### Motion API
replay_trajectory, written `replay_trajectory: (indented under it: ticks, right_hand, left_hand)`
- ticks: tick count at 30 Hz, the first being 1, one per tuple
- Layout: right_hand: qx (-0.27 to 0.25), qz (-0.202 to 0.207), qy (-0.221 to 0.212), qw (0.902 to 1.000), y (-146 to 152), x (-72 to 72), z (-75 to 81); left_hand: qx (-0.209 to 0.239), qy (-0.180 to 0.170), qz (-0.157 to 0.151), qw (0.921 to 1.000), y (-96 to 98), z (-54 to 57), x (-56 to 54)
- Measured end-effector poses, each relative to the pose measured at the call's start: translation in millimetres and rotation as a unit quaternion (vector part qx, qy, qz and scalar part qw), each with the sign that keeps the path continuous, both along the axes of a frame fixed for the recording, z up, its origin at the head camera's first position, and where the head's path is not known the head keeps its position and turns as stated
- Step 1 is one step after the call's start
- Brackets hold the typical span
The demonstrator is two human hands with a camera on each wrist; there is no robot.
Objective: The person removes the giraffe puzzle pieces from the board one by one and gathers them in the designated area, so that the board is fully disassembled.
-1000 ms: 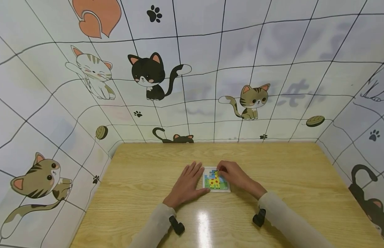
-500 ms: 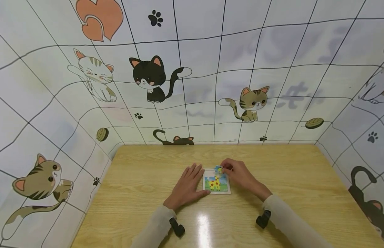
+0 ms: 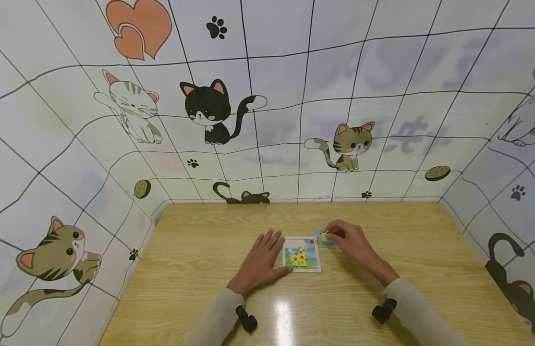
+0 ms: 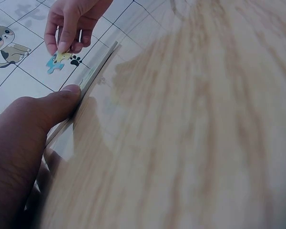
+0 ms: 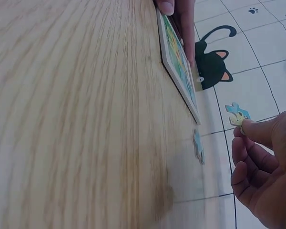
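A square jigsaw puzzle [image 3: 299,258] with a yellow, red-spotted giraffe lies in a white-rimmed tray [image 3: 318,269] on the table. My left hand [image 3: 260,259] is spread flat along the tray's left side, its thumb at the lower left rim. Right of the tray, my right hand [image 3: 351,242] pinches a blue and yellow puzzle piece [image 5: 238,114] between thumb and fingertips, raised above the table. The other fingers curl loosely. A loose blue piece [image 5: 199,146] lies on the table beside the tray, below the held one. White backing shows in the tray's upper part.
The wood-grain table [image 3: 198,230] reaches back to a white wall [image 3: 276,115] printed with cats and grid lines, which also closes off both sides. A bright light reflection [image 3: 283,317] falls on the table in front of the tray.
My right hand has lifted the giraffe-head piece out of the tray and carried it to the right. More white backing now shows. My left hand has stayed in place.
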State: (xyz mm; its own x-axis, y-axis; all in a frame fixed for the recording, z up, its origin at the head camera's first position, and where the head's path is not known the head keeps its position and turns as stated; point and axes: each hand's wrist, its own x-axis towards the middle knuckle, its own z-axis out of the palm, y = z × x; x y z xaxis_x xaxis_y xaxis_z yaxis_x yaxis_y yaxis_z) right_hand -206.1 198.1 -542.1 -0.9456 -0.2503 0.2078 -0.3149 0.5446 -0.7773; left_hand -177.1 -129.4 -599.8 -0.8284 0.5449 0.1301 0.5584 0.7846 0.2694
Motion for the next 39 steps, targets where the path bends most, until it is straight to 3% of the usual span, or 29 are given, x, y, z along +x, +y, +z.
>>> replay_trajectory:
  ticks: [6, 19, 30, 39]
  right_hand:
    - [0.016, -0.012, 0.022, 0.9996, 17, -1.3, -4.9]
    - [0.013, -0.022, 0.023, 0.9994, 42, -2.1, -18.2]
    - [0.036, -0.035, -0.006, 0.9987, 52, -4.0, -24.6]
    - [0.054, -0.031, -0.01, 0.998, 53, -6.7, -27.9]
  left_hand:
    - [0.008, -0.007, 0.001, 0.9999, 0.2, -1.1, 0.2]
    - [0.005, 0.0, 0.003, 1.0, 0.2, -2.7, -0.8]
    - [-0.002, 0.01, 0.004, 0.9999, -0.7, -4.0, -0.9]
    - [-0.008, -0.002, 0.005, 1.0, -0.1, 0.5, 0.7]
